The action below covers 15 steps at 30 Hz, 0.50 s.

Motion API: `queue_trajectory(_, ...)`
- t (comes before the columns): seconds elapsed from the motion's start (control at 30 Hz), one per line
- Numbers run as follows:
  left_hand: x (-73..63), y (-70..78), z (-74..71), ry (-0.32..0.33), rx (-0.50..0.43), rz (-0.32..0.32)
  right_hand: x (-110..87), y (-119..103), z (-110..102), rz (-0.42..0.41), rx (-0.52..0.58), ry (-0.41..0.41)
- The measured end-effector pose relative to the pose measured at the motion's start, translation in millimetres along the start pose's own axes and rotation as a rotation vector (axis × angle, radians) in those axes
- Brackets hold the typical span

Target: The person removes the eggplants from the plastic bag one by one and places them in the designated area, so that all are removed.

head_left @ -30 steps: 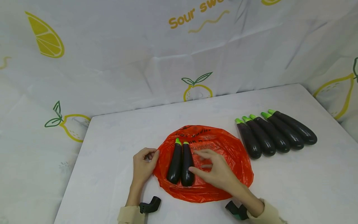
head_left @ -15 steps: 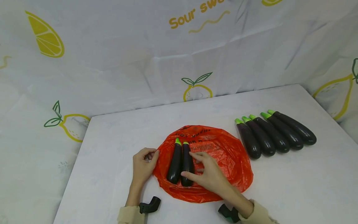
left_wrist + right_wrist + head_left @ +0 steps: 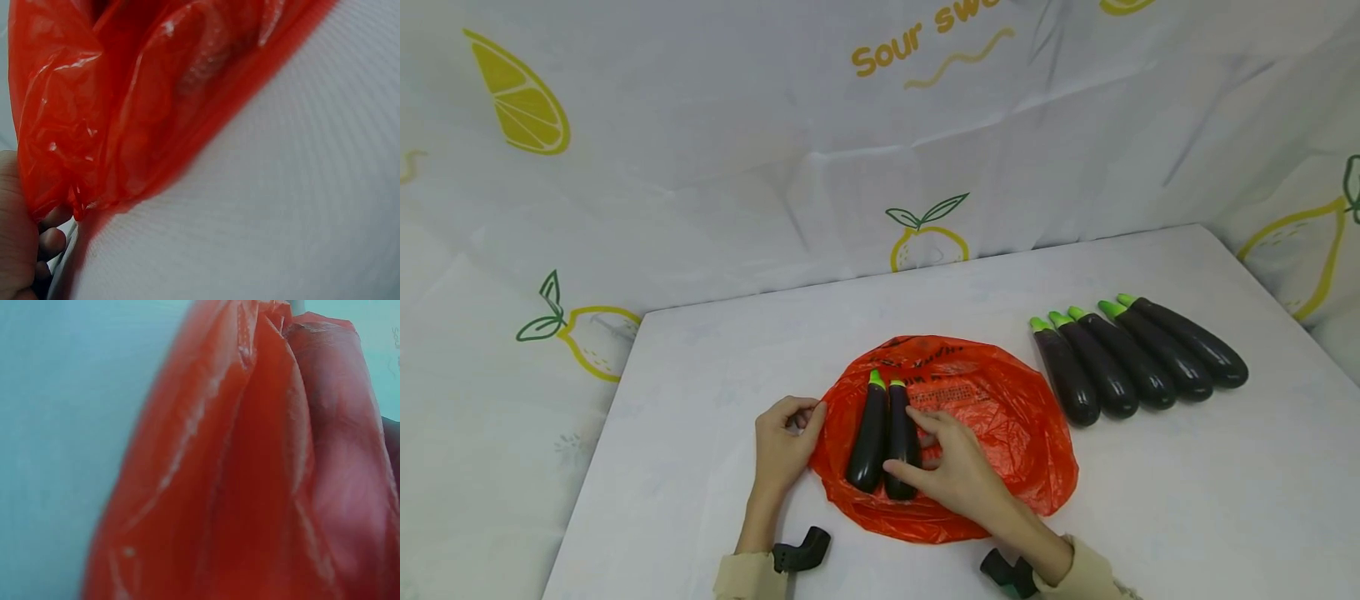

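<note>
Two eggplants [image 3: 868, 437] lie left in spread red bag [image 3: 1015, 450]; five others [image 3: 1122, 362] far right on worktop [image 3: 715, 375]. Left hand [image 3: 784, 442] pinches bag's left edge; right hand [image 3: 958, 467] clasps pair's right-hand eggplant [image 3: 901, 437]. Looks like arranging step; next move probably wants gentle nudge.
</note>
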<state>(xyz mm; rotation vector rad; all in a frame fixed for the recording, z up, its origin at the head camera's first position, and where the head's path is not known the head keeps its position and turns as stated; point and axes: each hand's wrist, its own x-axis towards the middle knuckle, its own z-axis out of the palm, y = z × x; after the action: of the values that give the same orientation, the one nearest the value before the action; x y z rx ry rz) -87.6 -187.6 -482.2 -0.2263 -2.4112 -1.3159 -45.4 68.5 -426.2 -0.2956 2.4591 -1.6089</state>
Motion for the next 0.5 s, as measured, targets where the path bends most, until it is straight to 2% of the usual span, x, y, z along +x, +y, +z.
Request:
queue_trajectory(0.2, 0.7, 0.7, -0.3, 0.001, 0.002, 0.003, -0.2, 1.2, 0.0, -0.03, -0.019, -0.003)
queue_trajectory(0.5, 0.5, 0.0, 0.0, 0.0, 0.013, -0.001, 0.2, -0.5, -0.5, -0.007, 0.023, -0.025)
